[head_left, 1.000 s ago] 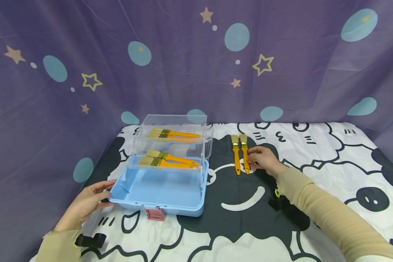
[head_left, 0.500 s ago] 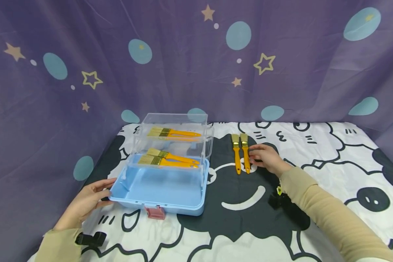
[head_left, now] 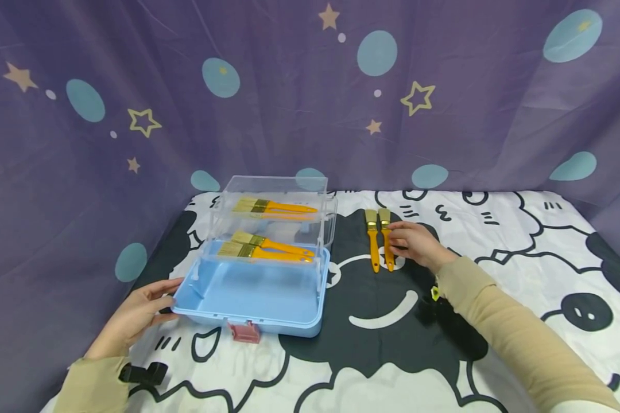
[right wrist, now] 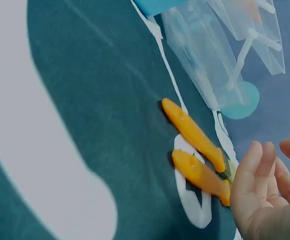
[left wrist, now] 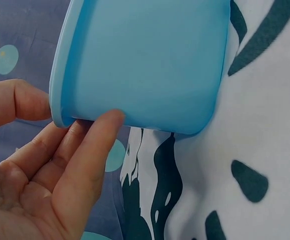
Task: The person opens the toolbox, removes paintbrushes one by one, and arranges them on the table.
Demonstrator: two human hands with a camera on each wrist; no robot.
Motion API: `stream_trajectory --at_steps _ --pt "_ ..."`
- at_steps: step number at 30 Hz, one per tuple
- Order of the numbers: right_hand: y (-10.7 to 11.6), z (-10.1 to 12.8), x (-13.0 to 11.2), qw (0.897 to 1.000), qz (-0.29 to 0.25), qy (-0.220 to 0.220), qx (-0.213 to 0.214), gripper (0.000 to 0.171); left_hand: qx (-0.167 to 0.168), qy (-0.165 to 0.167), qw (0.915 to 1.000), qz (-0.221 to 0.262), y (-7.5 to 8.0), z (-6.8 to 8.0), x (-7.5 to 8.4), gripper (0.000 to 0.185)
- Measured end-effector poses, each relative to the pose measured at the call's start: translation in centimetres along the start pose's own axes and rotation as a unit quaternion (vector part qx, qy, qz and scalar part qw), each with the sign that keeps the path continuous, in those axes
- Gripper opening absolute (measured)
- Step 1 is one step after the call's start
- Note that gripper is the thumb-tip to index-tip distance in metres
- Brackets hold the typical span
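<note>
The right hand point(head_left: 410, 244) has crept up the nearer brush point(head_left: 386, 238), fingers loosely spread; a careless pinch could nudge its neighbour point(head_left: 373, 240) askew.

Behind the desk point(head_left: 496, 229), draped purple backdrop cloth point(head_left: 289, 115), creased in long folds, printed with pale blue ovals, small white dots, and stars both solid tan and yellow-outlined. Wrapped round the desk's left side as well, hanging past its edge. Over the desk, a white cover printed with bold black cartoon shapes: cloud outlines, round blobs with white eyes, a curved white smile stripe near the middle. Even, soft light throughout, faint shadows only. Beyond the desk's right far corner, more of the same purple cloth.
</note>
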State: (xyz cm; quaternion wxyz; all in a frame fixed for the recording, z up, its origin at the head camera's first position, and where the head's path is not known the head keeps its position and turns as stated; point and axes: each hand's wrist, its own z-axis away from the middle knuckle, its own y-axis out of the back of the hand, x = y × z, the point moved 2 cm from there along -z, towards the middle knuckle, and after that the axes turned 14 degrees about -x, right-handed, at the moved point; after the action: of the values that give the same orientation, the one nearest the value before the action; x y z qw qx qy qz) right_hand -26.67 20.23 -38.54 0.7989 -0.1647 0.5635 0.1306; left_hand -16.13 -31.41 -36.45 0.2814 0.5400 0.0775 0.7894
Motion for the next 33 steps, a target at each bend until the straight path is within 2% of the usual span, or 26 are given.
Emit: stream_trajectory --at_steps 19,33 --pt "-2.2 -1.0 -4.9 0.997 0.072 0.013 -0.010 0.039 0.002 0.003 1.0000 -0.001 0.2 0.1 -0.2 0.058" --pt "-5.7 -0.9 -9.8 0.996 0.066 0.053 -0.041 0.029 -0.001 0.000 1.0000 0.003 0.1 0.0 -0.1 0.058"
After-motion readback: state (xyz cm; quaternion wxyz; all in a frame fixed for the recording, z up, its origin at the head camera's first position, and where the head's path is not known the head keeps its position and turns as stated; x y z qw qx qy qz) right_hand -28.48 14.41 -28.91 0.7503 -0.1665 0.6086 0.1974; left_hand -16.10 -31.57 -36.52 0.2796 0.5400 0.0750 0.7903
